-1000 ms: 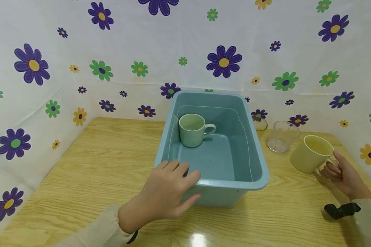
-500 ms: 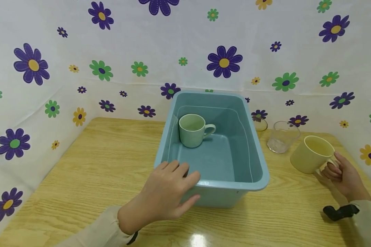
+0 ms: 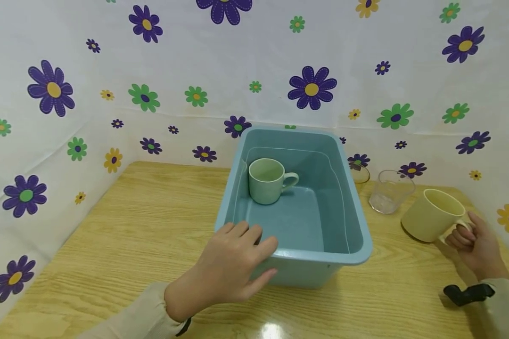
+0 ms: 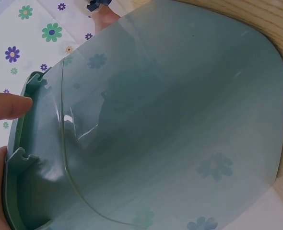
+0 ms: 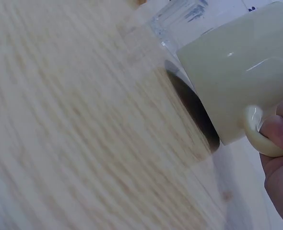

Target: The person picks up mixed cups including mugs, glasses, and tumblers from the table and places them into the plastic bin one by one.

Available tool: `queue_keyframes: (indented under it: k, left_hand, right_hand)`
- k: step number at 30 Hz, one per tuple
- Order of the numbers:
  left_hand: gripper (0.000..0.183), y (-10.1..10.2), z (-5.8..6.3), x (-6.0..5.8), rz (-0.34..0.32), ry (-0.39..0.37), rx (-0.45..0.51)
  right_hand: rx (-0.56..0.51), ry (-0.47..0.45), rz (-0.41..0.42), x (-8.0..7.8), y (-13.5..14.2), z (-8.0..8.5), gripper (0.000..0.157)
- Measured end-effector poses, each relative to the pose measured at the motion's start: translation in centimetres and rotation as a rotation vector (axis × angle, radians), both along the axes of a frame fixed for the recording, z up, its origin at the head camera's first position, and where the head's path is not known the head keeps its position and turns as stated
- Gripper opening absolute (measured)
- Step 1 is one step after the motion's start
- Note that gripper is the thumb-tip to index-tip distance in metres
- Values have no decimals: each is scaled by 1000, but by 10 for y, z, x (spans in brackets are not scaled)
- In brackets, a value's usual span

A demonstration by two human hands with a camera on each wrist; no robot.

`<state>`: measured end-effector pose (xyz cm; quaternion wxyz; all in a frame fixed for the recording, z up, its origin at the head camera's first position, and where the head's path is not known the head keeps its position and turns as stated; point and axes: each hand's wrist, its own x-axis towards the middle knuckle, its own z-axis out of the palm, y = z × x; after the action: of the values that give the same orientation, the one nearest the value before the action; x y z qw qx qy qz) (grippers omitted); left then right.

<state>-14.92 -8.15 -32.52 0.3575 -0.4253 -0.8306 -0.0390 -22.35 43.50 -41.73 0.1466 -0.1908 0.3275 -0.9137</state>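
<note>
My left hand [image 3: 233, 263] grips the near rim of a blue plastic bin [image 3: 322, 254], fingers over the edge and thumb along the outside. The bin's outer wall [image 4: 170, 105] fills most of the left wrist view, with the thumb [image 4: 12, 105] beside its lip. Inside the bin, a pale green mug [image 3: 266, 184] stands upright in the far left part, handle to the right. At the table's right side, my right hand [image 3: 477, 247] holds a pale yellow mug [image 3: 428, 219] by its handle. A dark shadow shows along that mug's base [image 5: 208, 112] in the right wrist view.
A clear glass [image 3: 385, 200] stands just left of the yellow mug. Behind the bin's right wall, the rim of another glass [image 3: 368, 175] shows partly. A flower-patterned cloth [image 3: 165, 70] hangs behind the wooden table [image 3: 152, 226] and along its sides.
The head view has shifted slightly, moving the whole scene a little right and down in it. Both hands keep their grips on the bin and the yellow mug.
</note>
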Motion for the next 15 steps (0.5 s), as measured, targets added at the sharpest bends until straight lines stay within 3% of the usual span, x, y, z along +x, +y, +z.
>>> queue_keyframes:
  k: [4, 15]
  left_hand:
    - [33, 0, 0, 0, 5, 2, -7]
    - [33, 0, 0, 0, 11, -18, -19]
  right_hand:
    - [-12, -8, -17, 0, 0, 0, 50]
    - [-75, 54, 72, 2, -3, 10, 51]
